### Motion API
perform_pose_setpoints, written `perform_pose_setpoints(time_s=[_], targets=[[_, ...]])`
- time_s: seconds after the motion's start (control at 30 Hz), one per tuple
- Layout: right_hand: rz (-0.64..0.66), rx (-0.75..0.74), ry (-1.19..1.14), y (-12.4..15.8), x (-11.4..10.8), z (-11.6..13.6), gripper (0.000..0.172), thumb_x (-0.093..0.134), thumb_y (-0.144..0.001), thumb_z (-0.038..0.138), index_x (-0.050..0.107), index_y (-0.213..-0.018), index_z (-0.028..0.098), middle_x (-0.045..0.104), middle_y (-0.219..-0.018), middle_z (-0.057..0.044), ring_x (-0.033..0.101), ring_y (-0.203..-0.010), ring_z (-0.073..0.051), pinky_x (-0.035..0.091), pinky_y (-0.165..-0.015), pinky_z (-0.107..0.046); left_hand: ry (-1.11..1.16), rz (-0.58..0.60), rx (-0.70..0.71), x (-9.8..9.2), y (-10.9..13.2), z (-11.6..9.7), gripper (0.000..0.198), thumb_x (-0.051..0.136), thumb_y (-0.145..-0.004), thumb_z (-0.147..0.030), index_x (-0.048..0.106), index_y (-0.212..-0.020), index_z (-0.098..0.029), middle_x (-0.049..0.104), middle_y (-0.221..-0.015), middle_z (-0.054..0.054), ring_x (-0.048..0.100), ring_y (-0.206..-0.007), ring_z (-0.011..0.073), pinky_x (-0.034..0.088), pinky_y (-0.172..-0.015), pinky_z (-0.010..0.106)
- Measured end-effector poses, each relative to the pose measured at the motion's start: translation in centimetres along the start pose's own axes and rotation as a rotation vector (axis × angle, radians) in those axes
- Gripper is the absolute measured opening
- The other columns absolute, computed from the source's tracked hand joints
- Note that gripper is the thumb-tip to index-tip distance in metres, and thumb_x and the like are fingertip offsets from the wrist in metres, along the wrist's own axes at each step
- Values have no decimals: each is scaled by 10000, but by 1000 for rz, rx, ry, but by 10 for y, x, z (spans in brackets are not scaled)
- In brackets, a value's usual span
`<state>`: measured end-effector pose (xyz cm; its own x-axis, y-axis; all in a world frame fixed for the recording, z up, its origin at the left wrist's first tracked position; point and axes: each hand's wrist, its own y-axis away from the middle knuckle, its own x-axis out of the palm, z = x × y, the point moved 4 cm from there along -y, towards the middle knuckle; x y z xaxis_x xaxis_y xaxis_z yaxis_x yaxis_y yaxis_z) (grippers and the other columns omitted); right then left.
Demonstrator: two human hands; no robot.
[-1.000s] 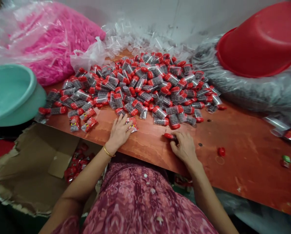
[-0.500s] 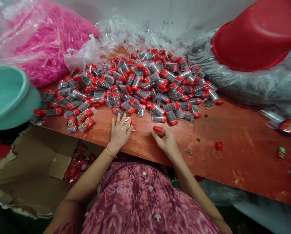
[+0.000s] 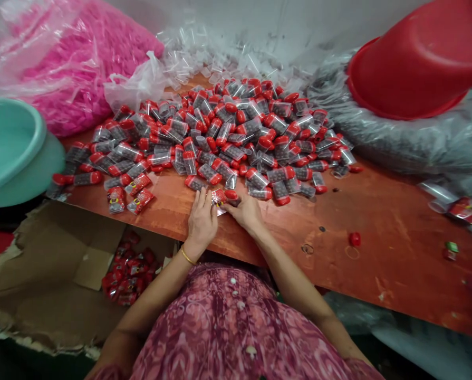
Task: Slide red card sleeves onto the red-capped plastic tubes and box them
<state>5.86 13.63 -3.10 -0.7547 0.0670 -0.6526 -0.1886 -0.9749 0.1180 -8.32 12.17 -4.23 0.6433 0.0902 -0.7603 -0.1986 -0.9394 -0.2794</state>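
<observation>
Near the front edge of the table, my left hand (image 3: 203, 217) holds the left side of a small red printed plastic packet (image 3: 219, 196), its fingers long and close together and its thumb at the packet. Right against that packet, my right hand (image 3: 247, 212) grips a small container with a red cap (image 3: 231, 194); its body is mostly hidden by my fingers. Whether the container is inside the packet or only beside it, I cannot tell. Behind my hands spreads a big heap of red-capped clear containers (image 3: 257, 178) with dark contents. Several filled red packets (image 3: 116, 200) lie to the left.
A cardboard box (image 3: 57, 274) with red packets (image 3: 128, 274) stands below the table's left edge. A teal basin (image 3: 41, 163), a bag of pink pieces (image 3: 89, 63) and clear tubes (image 3: 192, 45) surround the heap. Right, a red bucket (image 3: 410, 74) rests on a plastic bag (image 3: 402, 142).
My right hand has moved left with the red-capped container, up to the packet. My left hand has shifted slightly right, its fingers drawn closer together, and more of the packet shows.
</observation>
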Motion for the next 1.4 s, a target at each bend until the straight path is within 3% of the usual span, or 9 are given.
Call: perform_pose_setpoints(time_s=[0.3, 0.47, 0.6, 0.73, 0.9, 1.07, 1.17, 1.27, 1.4], targets=[[-209, -140, 21, 2, -14, -8, 179, 574, -778, 273, 685, -903, 208, 716, -735, -36, 646, -656, -189, 458, -611, -270, -210, 85, -49, 9, -6, -14, 563, 404, -892, -373, 381, -1345, -39, 276, -1454, 290, 267, -1363, 352, 291, -1065, 516], [-306, -140, -325, 1, -12, -20, 210, 597, -755, 333, 653, -906, 197, 718, -811, -29, 648, -712, -181, 511, -697, -311, -180, 83, -63, 8, -6, -14, 570, 398, -893, -385, 400, -1336, -26, 267, -1458, 292, 250, -1369, 357, 270, -1073, 517], [-304, -146, -603, -4, -3, -19, 240, 613, -720, 353, 635, -879, 175, 717, -849, -53, 656, -746, -183, 525, -725, -323, -81, 17, -68, -3, -8, -10, 505, 301, -927, -366, 464, -1300, -67, 308, -1458, 249, 239, -1381, 321, 260, -1078, 515], [-187, -162, -429, -7, 2, -13, 181, 582, -720, 325, 632, -822, 184, 697, -732, -33, 627, -636, -175, 504, -633, -306, -73, -74, -50, -16, -13, -8, 477, 339, -915, -400, 531, -1254, -124, 334, -1463, 197, 245, -1383, 304, 267, -1078, 505], [-131, -172, -86, -6, -4, -4, 172, 522, -745, 230, 647, -857, 193, 696, -729, -31, 630, -654, -183, 474, -632, -285, -208, 58, -17, -10, -13, -13, 393, 498, -847, -372, 613, -1183, -205, 410, -1431, 146, 283, -1362, 342, 262, -1067, 545], [-183, -140, 108, -7, -13, -5, 205, 518, -742, 205, 658, -890, 183, 693, -713, -52, 630, -640, -205, 465, -634, -302, -247, 78, -50, -5, -11, -14, 392, 503, -839, -341, 605, -1199, -221, 399, -1440, 133, 297, -1352, 356, 266, -1059, 560], [-269, -128, -47, -9, -19, -13, 172, 527, -760, 262, 643, -858, 182, 687, -717, -48, 618, -630, -184, 478, -632, -297, -229, 79, -69, -4, -11, -12, 471, 498, -842, -363, 537, -1270, -173, 402, -1435, 151, 297, -1347, 370, 274, -1057, 563], [-335, -85, -388, -10, -26, -19, 162, 575, -730, 320, 612, -817, 189, 668, -692, -20, 588, -568, -148, 490, -575, -278, -184, 49, -68, -8, -12, -12, 493, 504, -839, -410, 534, -1259, -152, 400, -1431, 170, 267, -1360, 375, 248, -1061, 583], [-301, -28, -686, -6, -33, -10, 166, 665, -649, 328, 587, -707, 193, 603, -570, 27, 521, -454, -108, 469, -481, -254, 64, -44, -50, -20, -17, -21, 497, 564, -793, -486, 586, -1170, -163, 489, -1364, 165, 330, -1336, 339, 282, -1059, 541]])
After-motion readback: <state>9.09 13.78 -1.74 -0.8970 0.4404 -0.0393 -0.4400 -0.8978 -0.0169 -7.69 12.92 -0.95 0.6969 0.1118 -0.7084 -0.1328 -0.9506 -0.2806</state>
